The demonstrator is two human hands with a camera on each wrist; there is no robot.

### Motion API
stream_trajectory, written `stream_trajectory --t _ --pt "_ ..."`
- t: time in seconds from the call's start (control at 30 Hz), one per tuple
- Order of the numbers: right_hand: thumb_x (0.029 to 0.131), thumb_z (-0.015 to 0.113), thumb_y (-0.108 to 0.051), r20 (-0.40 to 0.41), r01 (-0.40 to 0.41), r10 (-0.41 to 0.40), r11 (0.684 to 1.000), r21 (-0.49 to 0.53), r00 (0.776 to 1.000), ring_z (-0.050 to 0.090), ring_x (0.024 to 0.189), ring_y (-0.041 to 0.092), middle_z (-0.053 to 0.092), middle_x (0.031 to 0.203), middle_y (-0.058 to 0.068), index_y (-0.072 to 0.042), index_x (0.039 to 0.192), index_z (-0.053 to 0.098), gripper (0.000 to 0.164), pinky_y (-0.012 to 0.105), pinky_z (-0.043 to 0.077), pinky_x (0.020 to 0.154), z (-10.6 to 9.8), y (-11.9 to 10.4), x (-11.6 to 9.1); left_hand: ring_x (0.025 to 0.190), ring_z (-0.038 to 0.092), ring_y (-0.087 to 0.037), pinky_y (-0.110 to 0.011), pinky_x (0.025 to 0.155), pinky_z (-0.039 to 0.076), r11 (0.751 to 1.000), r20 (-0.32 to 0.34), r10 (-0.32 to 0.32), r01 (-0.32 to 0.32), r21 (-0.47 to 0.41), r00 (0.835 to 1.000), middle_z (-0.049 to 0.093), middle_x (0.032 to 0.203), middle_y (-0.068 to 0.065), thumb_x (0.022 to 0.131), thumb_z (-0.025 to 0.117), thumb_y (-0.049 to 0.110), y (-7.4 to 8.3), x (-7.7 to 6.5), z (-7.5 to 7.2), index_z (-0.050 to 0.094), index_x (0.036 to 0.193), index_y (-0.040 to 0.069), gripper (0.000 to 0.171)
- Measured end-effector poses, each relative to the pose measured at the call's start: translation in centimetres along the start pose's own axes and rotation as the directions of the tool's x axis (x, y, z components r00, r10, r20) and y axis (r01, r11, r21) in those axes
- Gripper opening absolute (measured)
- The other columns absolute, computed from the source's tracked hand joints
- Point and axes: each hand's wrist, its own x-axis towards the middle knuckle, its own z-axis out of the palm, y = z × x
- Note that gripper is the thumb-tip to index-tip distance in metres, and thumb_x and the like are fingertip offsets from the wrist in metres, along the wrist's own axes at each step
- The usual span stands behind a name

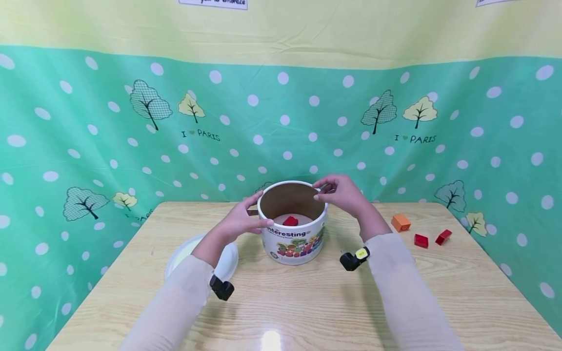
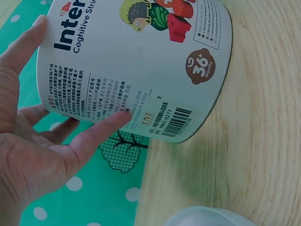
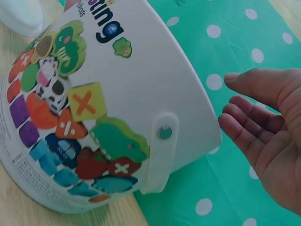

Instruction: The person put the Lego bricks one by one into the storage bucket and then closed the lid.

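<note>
A white printed bucket (image 1: 294, 243) stands upright on the table, its top uncovered. Inside, a red block (image 1: 290, 221) lies on the bottom. My left hand (image 1: 239, 219) is spread against the bucket's left side, fingers fairly straight, one near the rim and one across the printed wall (image 2: 94, 52). At the right of the rim is my right hand (image 1: 342, 194); its fingers are loosely bent, with nothing seen between them. In the right wrist view the fingertips are close to the rim, beside the bucket's white handle (image 3: 162, 150).
A white round lid (image 1: 228, 261) lies left of the bucket, partly behind the left forearm. To the right on the wooden table (image 1: 298, 307) are an orange block (image 1: 400, 223), a red block (image 1: 421, 241) and another red block (image 1: 443, 237). A green dotted cloth (image 1: 263, 126) hangs behind.
</note>
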Motion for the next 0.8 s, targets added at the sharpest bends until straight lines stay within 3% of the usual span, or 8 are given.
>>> stream_trajectory --t 0.33,0.57,0.8 --pt "0.087 0.074 -0.013 -0.053 0.042 -0.039 0.998 0.055 0.998 0.061 0.095 0.028 0.063 0.103 0.013 -0.003 0.116 0.068 0.031 0.036 0.056 0.078 -1.0 1.8 -3.1 0.136 0.032 -0.046 -0.048 0.082 0.057 0.999 -0.011 -0.007 0.007 0.033 1.000 0.025 0.156 -0.016 0.075 0.086 0.024 0.5 0.3 0.1 0.024 0.156 0.017 0.102" --pt "0.088 0.073 -0.014 -0.083 0.065 -0.062 0.998 0.028 0.995 0.061 0.094 0.026 0.063 0.102 0.011 -0.005 0.114 0.069 0.028 0.034 0.056 0.080 -1.6 3.1 -4.9 0.133 0.037 -0.043 -0.047 0.080 0.058 0.996 -0.040 -0.013 0.016 0.088 0.999 0.032 0.151 -0.020 0.077 0.085 0.031 0.8 0.3 0.1 0.025 0.155 0.015 0.100" --pt "0.088 0.075 -0.015 -0.108 0.088 -0.084 0.996 0.031 0.991 0.062 0.094 0.025 0.062 0.102 0.009 -0.009 0.112 0.070 0.025 0.026 0.056 0.081 -2.4 4.4 -6.6 0.133 0.038 -0.043 -0.045 0.079 0.059 0.992 -0.068 -0.002 0.011 0.126 0.998 0.032 0.151 -0.019 0.075 0.086 0.027 1.1 0.4 0.4 0.028 0.154 0.013 0.099"
